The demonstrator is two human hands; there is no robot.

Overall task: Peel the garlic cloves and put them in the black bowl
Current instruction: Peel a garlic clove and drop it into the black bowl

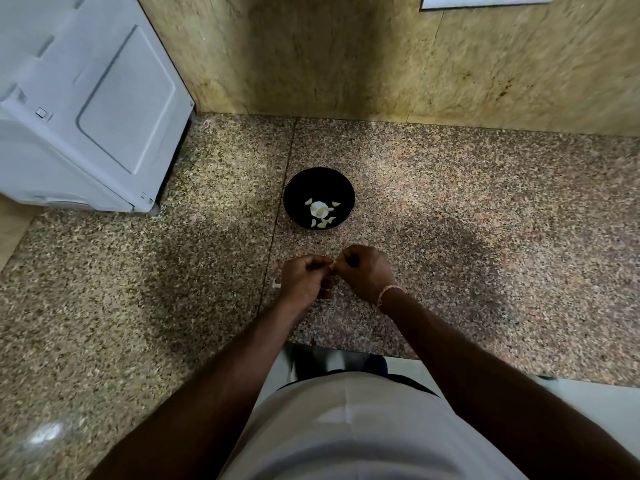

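Garlic clove (331, 266) pinched between curled fingertips of left hand (302, 279) and right hand (363, 271), near black bowl (319, 198) holding peeled cloves (322, 216).

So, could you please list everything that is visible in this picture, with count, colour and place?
bowl: one, black, on the counter beyond the hands.
peeled cloves: several, pale, inside the bowl.
clove: one, pale, pinched between both hands.
skin scraps: a few, pale, on the counter by the left hand.
counter: one, speckled granite.
appliance: one, white, far left.
bracelet: one, pale, right wrist.
left hand: grip on the clove.
right hand: grip on the clove.
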